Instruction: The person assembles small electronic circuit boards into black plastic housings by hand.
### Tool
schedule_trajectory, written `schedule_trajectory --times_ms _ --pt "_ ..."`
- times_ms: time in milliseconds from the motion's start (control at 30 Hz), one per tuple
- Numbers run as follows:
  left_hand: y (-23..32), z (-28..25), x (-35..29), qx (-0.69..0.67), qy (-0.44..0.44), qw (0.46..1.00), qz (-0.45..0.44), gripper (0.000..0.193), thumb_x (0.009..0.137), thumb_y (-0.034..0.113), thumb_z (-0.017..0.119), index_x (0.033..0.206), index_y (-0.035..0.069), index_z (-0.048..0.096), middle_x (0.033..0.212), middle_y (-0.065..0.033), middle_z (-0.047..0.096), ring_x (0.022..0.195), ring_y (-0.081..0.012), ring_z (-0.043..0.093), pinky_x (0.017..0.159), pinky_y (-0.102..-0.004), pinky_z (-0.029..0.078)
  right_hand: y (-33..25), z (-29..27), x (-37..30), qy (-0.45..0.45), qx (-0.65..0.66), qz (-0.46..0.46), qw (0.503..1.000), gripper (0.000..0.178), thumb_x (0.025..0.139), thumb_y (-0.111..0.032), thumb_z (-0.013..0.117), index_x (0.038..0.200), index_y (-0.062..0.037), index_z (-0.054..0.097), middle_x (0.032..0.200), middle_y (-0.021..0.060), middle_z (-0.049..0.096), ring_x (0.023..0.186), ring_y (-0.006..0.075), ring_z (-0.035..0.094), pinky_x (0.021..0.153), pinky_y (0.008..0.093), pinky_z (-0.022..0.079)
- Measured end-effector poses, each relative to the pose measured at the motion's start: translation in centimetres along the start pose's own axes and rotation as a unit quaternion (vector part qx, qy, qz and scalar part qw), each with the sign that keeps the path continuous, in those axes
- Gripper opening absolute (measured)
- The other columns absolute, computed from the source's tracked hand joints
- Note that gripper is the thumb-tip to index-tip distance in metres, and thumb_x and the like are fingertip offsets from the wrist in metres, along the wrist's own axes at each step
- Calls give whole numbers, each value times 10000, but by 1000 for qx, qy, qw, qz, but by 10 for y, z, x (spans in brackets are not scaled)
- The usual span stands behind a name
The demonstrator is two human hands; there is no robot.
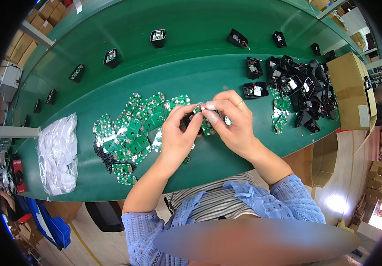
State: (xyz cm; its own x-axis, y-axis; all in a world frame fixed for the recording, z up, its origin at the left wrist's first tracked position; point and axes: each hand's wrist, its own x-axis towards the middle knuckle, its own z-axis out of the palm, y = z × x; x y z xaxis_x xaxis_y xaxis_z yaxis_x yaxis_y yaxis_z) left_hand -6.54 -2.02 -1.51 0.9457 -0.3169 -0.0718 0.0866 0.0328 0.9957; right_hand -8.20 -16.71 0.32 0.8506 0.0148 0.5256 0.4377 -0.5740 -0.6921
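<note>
My left hand [177, 134] and my right hand [236, 125] meet over the middle of the green bench. Thumbs and forefingers of both are pinched on a small circuit board [198, 107], mostly covered by the fingertips. White wrapping covers some of my right fingertips, and a ring sits on one finger. Just under the hands lies another green circuit board [207, 128], partly hidden. Left of my left hand spreads a loose heap of green circuit boards [135, 128]. Small black parts [104, 156] lie along that heap's left edge.
Black plastic housings [304, 88] with wires pile up at the right, beside a cardboard box [350, 91]. More green boards [281, 111] lie by that pile. Open housings stand spaced along the green belt [133, 29]. A clear bag of white pieces [58, 153] lies at left.
</note>
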Motion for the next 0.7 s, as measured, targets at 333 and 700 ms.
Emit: schedule_trajectory --times_ms 333,700 --pt "13 -1 0 165 103 946 261 178 764 -36 603 905 68 637 995 -73 490 645 -80 509 473 -190 420 -4 -11 15 -55 -140 -125 981 124 683 -71 638 786 -73 568 737 30 521 642 199 481 529 313 399" --pt "12 -7 -1 -45 23 997 61 83 800 30 608 881 27 592 948 -31 504 763 -49 492 482 -181 409 -14 -8 10 -55 45 -17 997 181 700 -39 670 849 -30 566 798 88 549 685 241 546 568 319 444"
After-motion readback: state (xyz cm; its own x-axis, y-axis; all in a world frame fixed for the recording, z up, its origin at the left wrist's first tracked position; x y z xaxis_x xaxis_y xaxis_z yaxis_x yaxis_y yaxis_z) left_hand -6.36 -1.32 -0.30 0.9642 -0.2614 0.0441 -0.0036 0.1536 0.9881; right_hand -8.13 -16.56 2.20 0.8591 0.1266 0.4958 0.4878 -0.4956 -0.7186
